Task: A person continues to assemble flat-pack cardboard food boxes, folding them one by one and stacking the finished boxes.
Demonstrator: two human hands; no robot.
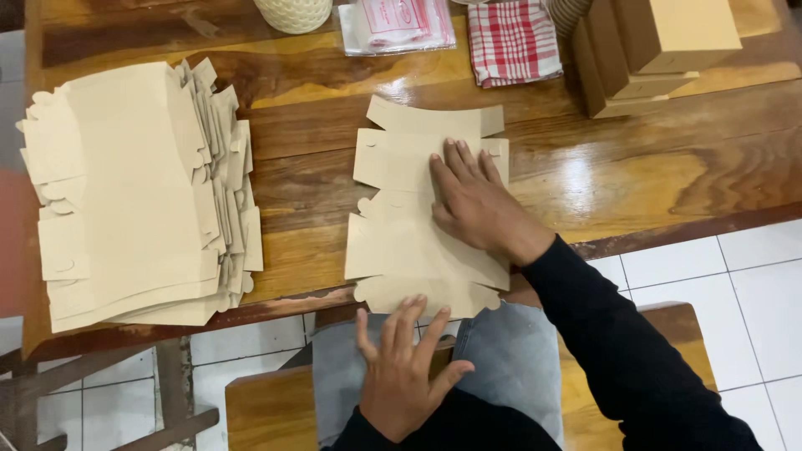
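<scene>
The flat cardboard box blank (413, 225) looks light, thin and easily creased — the right hand (472, 200) presses it open-palmed, the left hand (405, 367) spreads open at its near edge, gripping nothing.

We seem to be in a small home packing workspace. Left of our grip on the wooden desk (635, 175) lies a stack of flat box blanks (138, 192), folded boxes (652, 50) stand beyond it, and white floor tiles (735, 284) show below.

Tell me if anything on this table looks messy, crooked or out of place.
Mostly tidy. The stack of flat cardboard sheets on the left is fanned out unevenly, its edges not lined up. The sheet under the right hand overhangs the table edge.
</scene>
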